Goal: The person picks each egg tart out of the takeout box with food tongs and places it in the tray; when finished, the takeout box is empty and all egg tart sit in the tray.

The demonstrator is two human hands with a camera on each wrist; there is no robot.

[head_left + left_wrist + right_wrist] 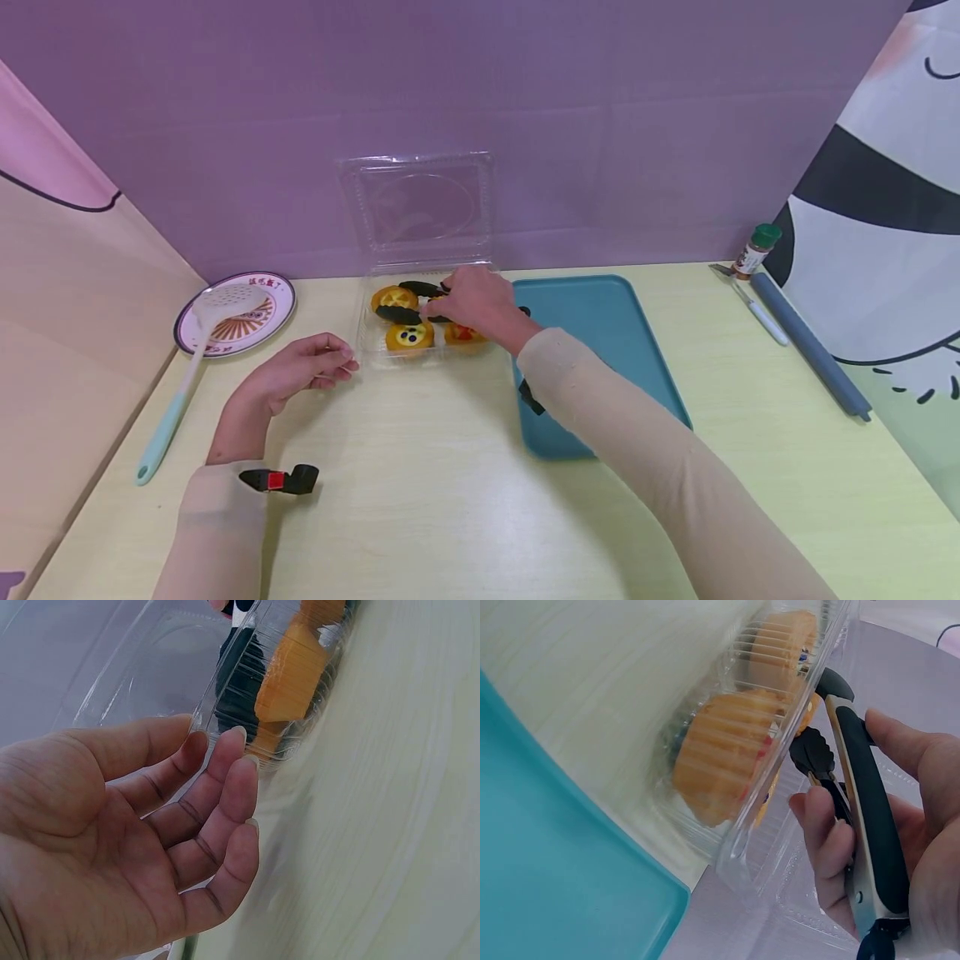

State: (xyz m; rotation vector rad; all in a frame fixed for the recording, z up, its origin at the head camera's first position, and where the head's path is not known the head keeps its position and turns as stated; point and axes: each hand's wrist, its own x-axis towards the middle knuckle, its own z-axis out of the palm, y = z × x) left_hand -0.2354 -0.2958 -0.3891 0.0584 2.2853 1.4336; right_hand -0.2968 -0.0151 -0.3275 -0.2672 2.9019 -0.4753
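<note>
My right hand (480, 298) grips a pair of black-tipped tongs (870, 817), thumb on one handle and fingers round the other. The tongs' two tips stand apart over the clear plastic box (375, 360), one in front of and one behind a yellow egg tart (392, 297) at the back left. A tart with blue berries (410, 336) and one with red topping (463, 333) sit in the front row. My right hand covers the back right. My left hand (311, 364), fingers loosely bent, has its thumb and index fingertips right at the box's front left corner.
The box's lid (420, 208) stands raised against the purple backdrop. A blue tray (600, 304) lies right of the box. At left, a white slotted turner (161, 433) rests on a plate (287, 304). A green-capped jar (765, 237), white-handled utensil (768, 323) and grey rod (810, 346) lie far right.
</note>
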